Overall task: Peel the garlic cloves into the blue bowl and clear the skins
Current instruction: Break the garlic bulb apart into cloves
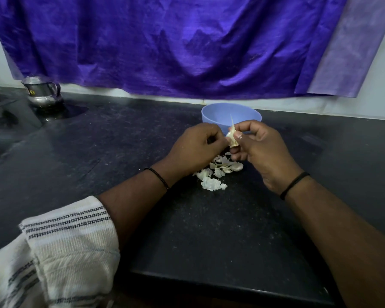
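Note:
A pale garlic clove (232, 137) with a strip of skin sticking up is pinched between both hands, just in front of the blue bowl (218, 113). My right hand (261, 150) pinches it with thumb and curled fingers. My left hand (194, 147) grips its left side with curled fingers. Below the hands, a heap of white garlic skins and cloves (218, 172) lies on the black counter (187, 230). The bowl's inside is mostly hidden by my hands.
A steel jug (42, 92) stands at the back left of the counter. A purple cloth (176, 45) hangs on the wall behind. A white striped cloth (60, 245) lies over my left arm near the front edge.

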`<state>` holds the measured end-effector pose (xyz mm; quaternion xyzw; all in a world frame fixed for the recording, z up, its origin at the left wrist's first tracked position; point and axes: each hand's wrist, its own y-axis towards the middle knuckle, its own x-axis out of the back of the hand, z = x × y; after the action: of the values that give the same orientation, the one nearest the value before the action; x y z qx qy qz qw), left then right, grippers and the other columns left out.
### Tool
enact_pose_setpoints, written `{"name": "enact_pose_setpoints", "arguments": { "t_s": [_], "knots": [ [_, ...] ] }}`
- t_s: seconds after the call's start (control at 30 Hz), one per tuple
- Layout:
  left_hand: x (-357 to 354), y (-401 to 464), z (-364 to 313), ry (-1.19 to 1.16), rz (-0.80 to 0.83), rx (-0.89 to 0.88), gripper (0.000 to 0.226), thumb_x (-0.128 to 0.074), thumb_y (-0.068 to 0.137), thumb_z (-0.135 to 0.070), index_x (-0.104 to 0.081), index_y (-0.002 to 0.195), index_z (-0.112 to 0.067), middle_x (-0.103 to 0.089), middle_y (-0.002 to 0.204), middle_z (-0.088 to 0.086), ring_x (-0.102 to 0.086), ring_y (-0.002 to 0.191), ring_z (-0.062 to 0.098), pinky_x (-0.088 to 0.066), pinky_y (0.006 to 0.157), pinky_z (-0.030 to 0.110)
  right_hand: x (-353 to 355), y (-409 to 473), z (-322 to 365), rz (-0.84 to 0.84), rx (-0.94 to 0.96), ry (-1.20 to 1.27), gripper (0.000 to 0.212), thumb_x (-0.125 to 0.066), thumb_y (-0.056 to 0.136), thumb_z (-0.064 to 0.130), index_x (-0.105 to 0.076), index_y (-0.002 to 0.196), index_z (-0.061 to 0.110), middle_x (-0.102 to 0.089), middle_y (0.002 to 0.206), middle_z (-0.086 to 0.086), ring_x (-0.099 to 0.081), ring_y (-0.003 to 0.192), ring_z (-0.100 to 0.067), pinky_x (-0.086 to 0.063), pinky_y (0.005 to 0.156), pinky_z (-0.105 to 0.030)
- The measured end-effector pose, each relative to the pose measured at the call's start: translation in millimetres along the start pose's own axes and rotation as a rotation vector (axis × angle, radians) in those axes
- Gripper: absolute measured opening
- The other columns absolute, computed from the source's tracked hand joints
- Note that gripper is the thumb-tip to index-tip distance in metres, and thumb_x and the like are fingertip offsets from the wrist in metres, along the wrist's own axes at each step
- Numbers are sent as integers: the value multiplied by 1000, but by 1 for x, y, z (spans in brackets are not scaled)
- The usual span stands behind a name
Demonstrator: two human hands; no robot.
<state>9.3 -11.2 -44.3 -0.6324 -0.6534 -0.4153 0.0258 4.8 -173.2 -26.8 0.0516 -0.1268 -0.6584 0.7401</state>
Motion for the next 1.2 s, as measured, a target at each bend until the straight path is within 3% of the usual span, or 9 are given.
{"name": "enact_pose_setpoints", "arguments": {
  "t_s": [0.27,0.37,0.47,0.6,0.7,0.77,0.93,1.1,1.2],
  "knots": [
    [2,-3,-3,-4,68,29,32,-48,102,-41,-47,86,-13,-51,70,0,-43,61,10,-41,58,37,0,-1,0,85,-44,78,7,-55,100,10,-62,97,9,-70,71,-2,-66,63,-18,-57,58,-27],
    [3,-3,-5,51,103,43,44,-35,100,-52,-54,92,-13,-62,77,0,-59,69,16,-52,68,47,-3,-3,-1,120,-33,-1,11,-50,104,19,-58,105,10,-67,72,-7,-62,59,-20,-55,56,-34],
    [1,-4,-8,17,112,56,40,-35,103,-46,-61,96,-16,-67,79,-7,-60,70,10,-54,72,45,-7,-5,-1,122,9,-101,15,-44,106,22,-53,110,11,-60,69,-4,-53,52,-11,-47,46,-26],
    [-5,-5,-11,-11,66,29,39,-37,103,-40,-62,96,-11,-66,76,0,-59,66,18,-53,68,48,-8,-5,-4,72,-2,-123,24,-42,105,36,-54,99,16,-54,66,4,-46,49,-2,-38,44,-19],
    [-8,-7,-15,-26,47,-9,38,-37,103,-38,-63,101,-10,-67,77,2,-62,70,21,-53,68,50,-7,-6,-5,-17,122,-319,40,-40,103,48,-58,90,15,-57,67,7,-53,60,-3,-44,58,-25],
    [-9,-7,-17,-50,17,-26,37,-38,104,-36,-64,101,-9,-68,81,2,-64,73,21,-53,70,49,-6,-9,-2,-34,140,-399,45,-36,100,55,-63,79,25,-61,63,11,-57,62,2,-45,62,-17],
    [-13,-11,-22,-181,-39,-19,37,-39,104,-30,-62,94,-4,-67,79,4,-60,71,21,-52,69,47,-10,-10,-2,-49,98,-291,48,-38,100,56,-60,63,33,-61,57,19,-58,60,7,-41,59,-10],
    [-24,-13,-31,-297,-155,42,37,-39,100,-31,-58,83,-4,-61,72,5,-54,68,22,-49,68,47,-16,-8,-10,-134,135,-151,52,-43,101,53,-76,75,22,-75,77,2,-72,82,-14,-57,81,-43],
    [-28,-15,-32,-299,-173,94,40,-38,102,-31,-63,92,-2,-69,84,12,-63,78,27,-53,72,46,-16,-8,-10,-150,143,-221,53,-40,104,49,-76,81,16,-75,78,-2,-71,81,-15,-56,81,-41]
  ]
}}
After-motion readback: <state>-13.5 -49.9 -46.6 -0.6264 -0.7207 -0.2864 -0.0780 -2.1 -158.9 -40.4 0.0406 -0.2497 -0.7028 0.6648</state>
